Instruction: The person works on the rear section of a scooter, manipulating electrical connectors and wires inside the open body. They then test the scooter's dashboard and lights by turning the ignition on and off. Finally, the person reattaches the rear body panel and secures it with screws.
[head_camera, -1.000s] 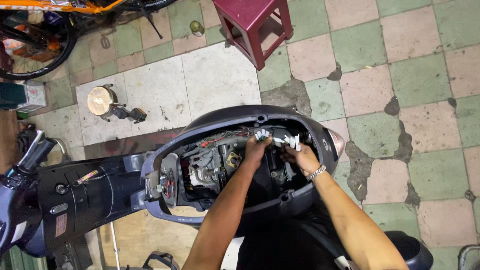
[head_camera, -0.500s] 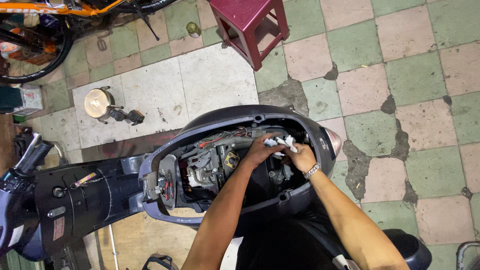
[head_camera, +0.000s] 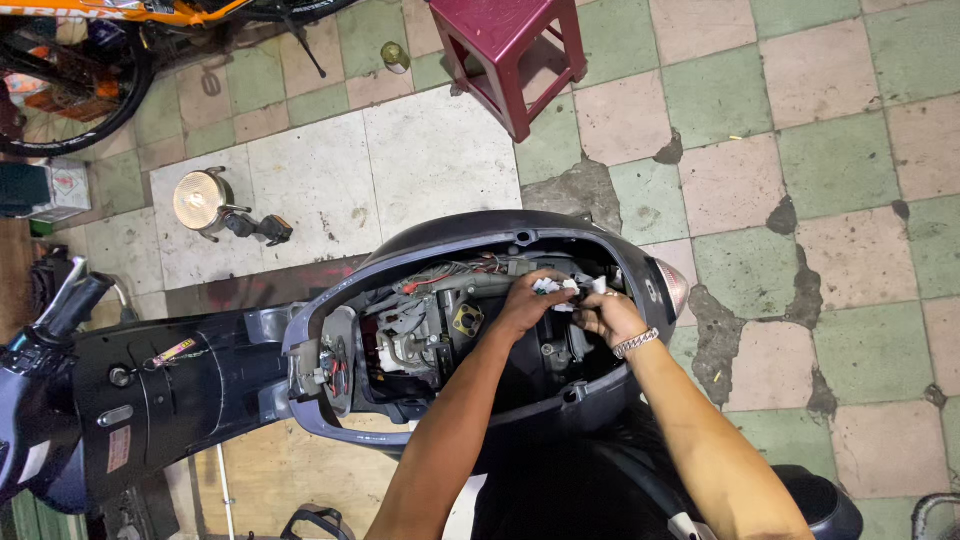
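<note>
A dark scooter (head_camera: 150, 390) lies below me with its seat off and the open body shell (head_camera: 430, 255) showing the engine bay and wiring. My left hand (head_camera: 525, 305) reaches into the rear of the bay and pinches a small white wire connector (head_camera: 548, 287). My right hand (head_camera: 605, 315), with a metal bracelet on its wrist, holds the matching white connector (head_camera: 590, 287) just to the right. The two connectors are close together; I cannot tell whether they are joined. Red and other coloured wires (head_camera: 455, 275) run toward them.
A dark red plastic stool (head_camera: 515, 50) stands on the tiled floor beyond the scooter. A round headlamp unit (head_camera: 205, 205) lies on the floor at left. A bicycle wheel (head_camera: 70, 90) and a small box (head_camera: 55, 190) are at upper left. Cracked tiles lie to the right.
Both hands stay at the connectors in the rear of the bay, with only slight shifts of the fingers. The view has drifted a little.
</note>
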